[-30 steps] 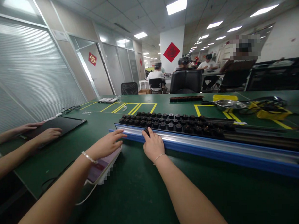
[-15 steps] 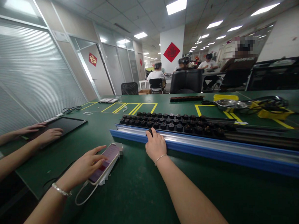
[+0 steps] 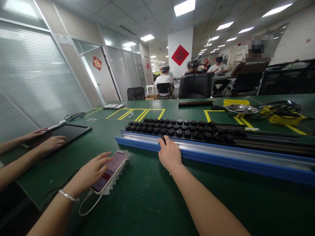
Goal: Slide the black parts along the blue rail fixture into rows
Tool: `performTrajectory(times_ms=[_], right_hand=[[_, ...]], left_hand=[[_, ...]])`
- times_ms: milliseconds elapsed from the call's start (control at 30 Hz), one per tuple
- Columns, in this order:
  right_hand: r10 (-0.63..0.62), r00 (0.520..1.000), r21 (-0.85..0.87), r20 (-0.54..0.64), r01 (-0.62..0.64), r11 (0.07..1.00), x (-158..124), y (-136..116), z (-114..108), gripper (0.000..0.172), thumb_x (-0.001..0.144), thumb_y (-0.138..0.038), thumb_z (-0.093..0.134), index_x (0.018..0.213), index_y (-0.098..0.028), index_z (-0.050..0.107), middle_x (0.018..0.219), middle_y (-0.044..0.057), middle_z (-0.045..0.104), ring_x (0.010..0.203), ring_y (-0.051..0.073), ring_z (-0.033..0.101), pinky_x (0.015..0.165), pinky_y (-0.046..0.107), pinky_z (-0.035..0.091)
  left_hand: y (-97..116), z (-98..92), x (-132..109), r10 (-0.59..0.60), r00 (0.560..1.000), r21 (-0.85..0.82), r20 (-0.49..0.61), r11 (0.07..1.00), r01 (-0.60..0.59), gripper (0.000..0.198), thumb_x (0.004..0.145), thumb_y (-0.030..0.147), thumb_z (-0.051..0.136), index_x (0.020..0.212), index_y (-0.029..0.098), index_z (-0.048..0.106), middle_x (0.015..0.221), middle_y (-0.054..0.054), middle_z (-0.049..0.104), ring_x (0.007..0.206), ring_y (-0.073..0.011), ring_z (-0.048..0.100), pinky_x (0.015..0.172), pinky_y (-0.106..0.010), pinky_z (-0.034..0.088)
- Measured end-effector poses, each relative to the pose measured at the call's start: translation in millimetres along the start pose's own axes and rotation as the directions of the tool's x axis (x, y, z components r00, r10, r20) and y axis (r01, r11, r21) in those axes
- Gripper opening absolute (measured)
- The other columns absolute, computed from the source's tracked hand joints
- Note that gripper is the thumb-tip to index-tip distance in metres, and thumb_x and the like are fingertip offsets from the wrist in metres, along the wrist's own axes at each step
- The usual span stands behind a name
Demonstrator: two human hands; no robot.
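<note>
My left hand (image 3: 88,173) is over a phone (image 3: 115,166) lying on the table with a white cable attached. Its fingers are stretched out, holding nothing, above or touching the screen; I cannot tell which. Farther right, my right hand (image 3: 170,154) rests at a long blue rail (image 3: 213,159) with a silvery channel. Thumb and fingers close around a small black round part (image 3: 163,140), mostly hidden by them. Just behind the rail, several rows of similar black round parts (image 3: 170,127) sit in dark strips.
At the left, another person's hands (image 3: 53,144) rest on a black flat panel (image 3: 76,127). A metal bowl (image 3: 242,110), yellow trays (image 3: 286,119) and black cables lie at the back right. Across the table stands a dark strip (image 3: 195,104), with chairs and seated people beyond.
My right hand has shifted a little to the right along the rail with the black part. My left hand's fingers have moved slightly up over the phone.
</note>
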State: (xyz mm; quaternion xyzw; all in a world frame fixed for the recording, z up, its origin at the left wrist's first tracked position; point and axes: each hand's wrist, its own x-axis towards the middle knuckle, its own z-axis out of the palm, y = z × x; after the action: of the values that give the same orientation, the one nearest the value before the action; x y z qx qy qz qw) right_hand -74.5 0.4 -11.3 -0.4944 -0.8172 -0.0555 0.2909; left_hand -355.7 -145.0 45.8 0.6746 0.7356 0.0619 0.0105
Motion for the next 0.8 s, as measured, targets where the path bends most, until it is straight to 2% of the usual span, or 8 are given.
performTrajectory(times_ms=[100,267,600,800], right_hand=[[-0.004,1.000,-0.012,-0.018,0.004,1.000,-2,5,-2,0.046,0.079,-0.018,0.045,0.124,-0.024,0.051,0.134,0.010,0.045,0.103,0.023,0.048,0.088,0.035,0.035],[0.010,1.000,-0.002,-0.024,-0.010,1.000,-3,6,-3,0.046,0.078,-0.017,0.046,0.123,-0.023,0.052,0.132,0.010,0.046,0.103,0.023,0.048,0.088,0.035,0.035],[0.018,0.999,0.013,-0.040,-0.018,1.000,-3,5,-1,0.045,0.078,-0.017,0.047,0.122,-0.024,0.052,0.132,0.010,0.046,0.103,0.023,0.048,0.088,0.035,0.035],[0.021,0.999,0.013,-0.039,-0.021,1.000,-2,5,-2,0.044,0.079,-0.018,0.046,0.122,-0.023,0.053,0.131,0.010,0.047,0.101,0.022,0.048,0.087,0.035,0.036]], left_hand=[[1,4.4,2,0.006,1.000,0.016,0.009,1.000,-0.006,0.046,0.087,0.041,0.031,0.123,0.027,0.057,0.139,-0.003,0.046,0.122,-0.0223,0.048,0.104,-0.040,0.038],[3,4.0,1,-0.016,0.999,0.041,0.041,0.999,0.014,0.043,0.087,0.043,0.033,0.116,0.031,0.062,0.139,-0.001,0.046,0.120,-0.0226,0.050,0.102,-0.039,0.040],[5,-5.9,-9,-0.047,0.999,0.013,0.014,0.999,0.046,0.043,0.083,0.048,0.036,0.097,0.028,0.072,0.137,-0.001,0.048,0.116,-0.0242,0.053,0.099,-0.038,0.043],[3,-1.8,-5,-0.028,0.998,-0.006,-0.048,1.000,0.028,0.041,0.082,0.047,0.038,0.094,0.026,0.071,0.132,-0.002,0.053,0.113,-0.0226,0.055,0.098,-0.036,0.044]])
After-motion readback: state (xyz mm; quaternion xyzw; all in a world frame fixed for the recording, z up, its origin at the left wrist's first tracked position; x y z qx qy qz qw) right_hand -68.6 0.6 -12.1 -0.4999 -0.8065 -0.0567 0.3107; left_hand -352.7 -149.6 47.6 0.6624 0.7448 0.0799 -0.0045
